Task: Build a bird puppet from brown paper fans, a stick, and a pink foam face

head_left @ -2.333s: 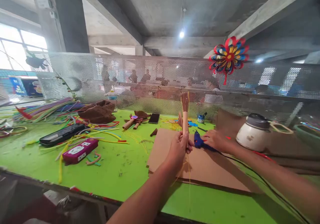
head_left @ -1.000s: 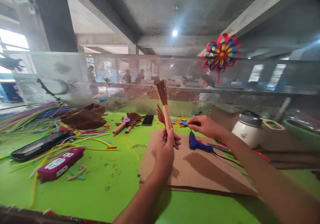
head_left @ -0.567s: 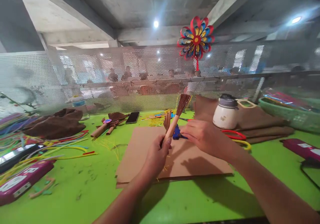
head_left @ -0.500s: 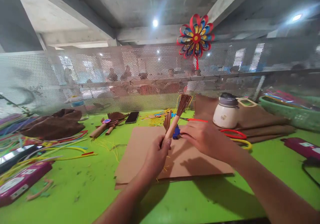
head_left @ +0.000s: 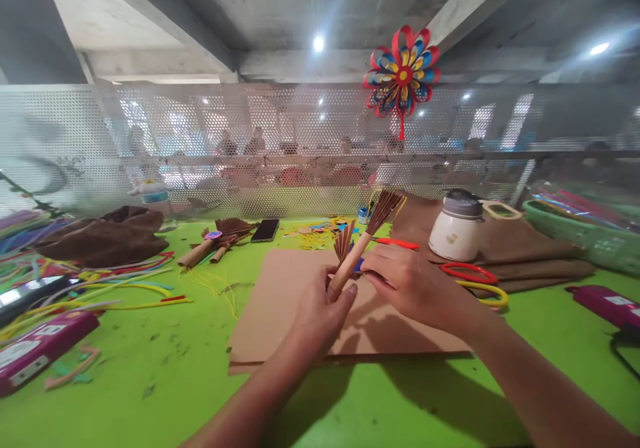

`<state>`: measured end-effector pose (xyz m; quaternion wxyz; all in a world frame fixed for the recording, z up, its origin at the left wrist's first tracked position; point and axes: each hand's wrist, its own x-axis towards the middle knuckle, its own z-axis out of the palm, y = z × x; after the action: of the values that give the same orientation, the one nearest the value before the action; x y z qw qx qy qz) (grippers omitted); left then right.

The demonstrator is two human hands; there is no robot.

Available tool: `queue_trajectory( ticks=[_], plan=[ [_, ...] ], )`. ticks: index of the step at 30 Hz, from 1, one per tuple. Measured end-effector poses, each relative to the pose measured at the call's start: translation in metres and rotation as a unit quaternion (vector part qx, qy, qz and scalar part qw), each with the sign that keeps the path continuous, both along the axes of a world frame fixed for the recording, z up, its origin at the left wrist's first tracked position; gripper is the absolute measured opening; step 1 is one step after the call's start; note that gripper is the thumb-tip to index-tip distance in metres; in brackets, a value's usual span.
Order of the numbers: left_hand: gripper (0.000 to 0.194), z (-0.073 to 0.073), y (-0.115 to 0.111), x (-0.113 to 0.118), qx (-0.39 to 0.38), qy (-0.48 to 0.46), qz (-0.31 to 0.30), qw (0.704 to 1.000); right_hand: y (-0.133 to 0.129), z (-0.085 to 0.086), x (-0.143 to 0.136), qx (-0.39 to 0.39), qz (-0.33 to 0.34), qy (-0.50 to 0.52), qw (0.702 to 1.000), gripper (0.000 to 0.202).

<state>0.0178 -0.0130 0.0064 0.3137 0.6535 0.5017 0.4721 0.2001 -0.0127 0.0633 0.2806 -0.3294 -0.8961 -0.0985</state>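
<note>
In my left hand (head_left: 320,315) is a slim rolled brown paper tube (head_left: 353,259), tilted up to the right, with a dark brown fringed end (head_left: 384,209) at its top. A small pleated brown paper fan (head_left: 343,243) stands up beside the tube. My right hand (head_left: 417,285) is next to the tube with its fingers pinched together; what they hold, if anything, is hidden. A blue object (head_left: 358,265) shows partly behind the tube. Brown cardboard sheets (head_left: 280,308) lie stacked under both hands.
A white jar (head_left: 455,228), red-handled scissors (head_left: 397,243), red (head_left: 469,273) and yellow rings, and folded brown cloth (head_left: 540,261) lie to the right. Further left are a phone (head_left: 265,230), brown paper rolls (head_left: 200,251), colourful strips (head_left: 125,288) and a purple power strip (head_left: 47,348).
The view has shifted slightly. My left hand and the tube have moved a little to the right, closer to my right hand, which keeps its pinched shape.
</note>
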Motion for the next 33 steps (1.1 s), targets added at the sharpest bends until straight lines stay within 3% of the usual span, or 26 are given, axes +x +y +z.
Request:
queue_trajectory(
  ticks=[14, 23, 33],
  plan=[
    [0.028, 0.011, -0.011, 0.002, -0.005, 0.078, 0.006, 0.997, 0.001, 0.000, 0.000, 0.098, 0.060, -0.005, 0.993, 0.025],
    [0.026, 0.013, -0.013, 0.000, -0.012, 0.105, 0.011, 0.994, 0.000, -0.004, 0.001, 0.088, 0.034, -0.028, 0.995, 0.023],
    [0.031, 0.011, -0.012, 0.000, 0.013, 0.120, 0.024, 0.992, 0.002, -0.009, 0.001, 0.066, 0.053, -0.019, 0.996, 0.024]
  ],
)
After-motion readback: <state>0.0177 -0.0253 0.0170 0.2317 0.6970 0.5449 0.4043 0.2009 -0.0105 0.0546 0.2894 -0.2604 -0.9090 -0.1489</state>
